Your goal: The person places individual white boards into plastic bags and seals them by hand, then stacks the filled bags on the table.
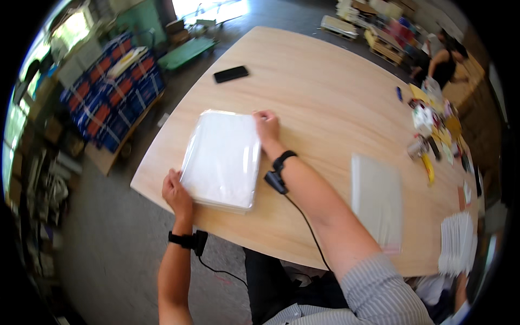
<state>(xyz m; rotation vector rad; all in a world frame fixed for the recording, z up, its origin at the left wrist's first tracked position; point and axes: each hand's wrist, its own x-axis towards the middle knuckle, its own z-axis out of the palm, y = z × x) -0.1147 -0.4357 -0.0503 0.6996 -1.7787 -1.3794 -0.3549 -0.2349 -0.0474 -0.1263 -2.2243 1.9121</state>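
Note:
A neat stack of white sheets in clear plastic sleeves (222, 160) lies on the wooden table (319, 97), in front of me and a little to the left. My left hand (177, 195) is closed at the stack's left edge near the front corner, its fingers curled against the side. At the far right corner, my right hand (267, 130) grips the edge with bent fingers; its fingertips are partly hidden. To the right of my right forearm lies a flat pile of clear plastic bags (376, 200).
A black phone (231, 74) lies beyond the stack. Along the right side are a tape roll (417, 147), a yellow-handled tool (428, 170), a blue marker (399, 93) and a white paper pile (456, 244). Cables hang from both wrist straps. Another person (441, 65) works at the far right.

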